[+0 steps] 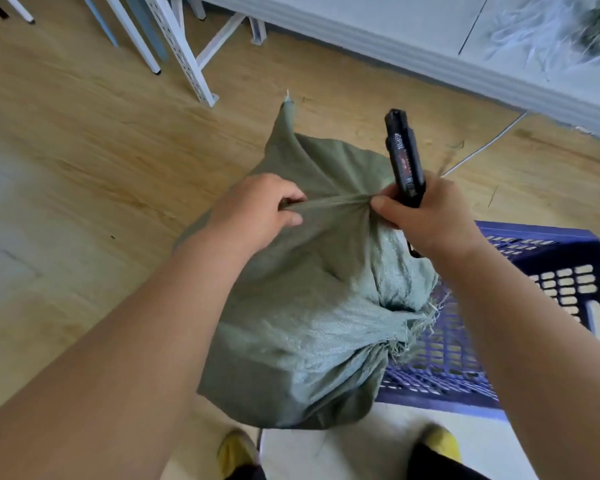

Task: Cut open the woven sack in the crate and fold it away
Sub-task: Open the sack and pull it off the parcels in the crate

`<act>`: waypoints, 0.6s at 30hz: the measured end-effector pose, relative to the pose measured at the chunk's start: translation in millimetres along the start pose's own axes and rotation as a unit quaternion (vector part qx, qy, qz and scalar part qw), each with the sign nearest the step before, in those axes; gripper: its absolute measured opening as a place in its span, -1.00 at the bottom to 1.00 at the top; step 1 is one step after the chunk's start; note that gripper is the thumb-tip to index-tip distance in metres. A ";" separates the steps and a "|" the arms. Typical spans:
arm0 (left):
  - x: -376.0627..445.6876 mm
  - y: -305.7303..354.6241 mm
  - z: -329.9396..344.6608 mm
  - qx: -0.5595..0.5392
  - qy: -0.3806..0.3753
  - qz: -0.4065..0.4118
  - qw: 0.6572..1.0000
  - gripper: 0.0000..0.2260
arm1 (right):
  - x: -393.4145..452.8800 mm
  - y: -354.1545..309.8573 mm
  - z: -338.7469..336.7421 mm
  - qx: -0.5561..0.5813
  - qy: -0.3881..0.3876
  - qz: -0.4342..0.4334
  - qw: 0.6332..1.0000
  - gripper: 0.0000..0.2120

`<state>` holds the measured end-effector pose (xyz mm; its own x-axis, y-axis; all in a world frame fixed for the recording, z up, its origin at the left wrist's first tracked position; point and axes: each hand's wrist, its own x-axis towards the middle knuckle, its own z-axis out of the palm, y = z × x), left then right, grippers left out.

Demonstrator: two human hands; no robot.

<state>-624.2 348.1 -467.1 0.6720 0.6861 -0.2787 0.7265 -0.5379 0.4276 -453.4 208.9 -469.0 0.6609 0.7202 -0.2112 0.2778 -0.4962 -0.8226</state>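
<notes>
A green woven sack (pixel 302 306) hangs in a crumpled bundle over the left side of a blue plastic crate (pixel 541 271). Its frayed cut edge shows at the lower right. My left hand (pixel 257 213) pinches a fold of the sack's top. My right hand (pixel 430 216) pinches the same stretched fold from the other side and also grips a black utility knife (pixel 404 157), whose handle points up and away. The knife's blade end is hidden behind my hand.
The wooden floor (pixel 84 168) spreads to the left. White metal frame legs (pixel 184 53) stand at the back left. A grey table edge (pixel 430 53) runs across the top right, with a thin cable (pixel 482 147) below it. My yellow shoes (pixel 437 441) show at the bottom.
</notes>
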 end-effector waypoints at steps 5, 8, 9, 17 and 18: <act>-42.3 22.0 -17.5 0.014 0.044 -0.101 0.994 -0.90 | -36.0 -7.4 -33.2 -0.096 -0.048 0.112 0.988 -0.88; -65.7 60.1 -25.3 -0.042 0.069 -0.091 0.993 -0.92 | -64.3 -23.7 -45.0 -0.130 -0.071 0.158 0.976 -0.84; -74.4 74.1 -26.9 -0.051 0.063 -0.078 0.994 -0.93 | -73.7 -31.5 -46.4 -0.081 -0.084 0.183 0.976 -0.81; -129.9 152.9 -34.0 -0.135 -0.041 -0.051 0.989 -0.91 | -110.2 -82.6 -65.2 0.109 -0.038 0.368 0.923 -0.67; -138.0 157.1 -31.8 -0.131 -0.052 -0.046 0.989 -0.91 | -112.3 -83.2 -70.2 0.070 -0.051 0.360 0.929 -0.70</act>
<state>-607.4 184.5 -334.1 0.6265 0.6641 -0.4080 0.7317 -0.3207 0.6015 -501.8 135.3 -339.8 0.5692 0.2719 -0.7759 -0.3081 -0.8044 -0.5079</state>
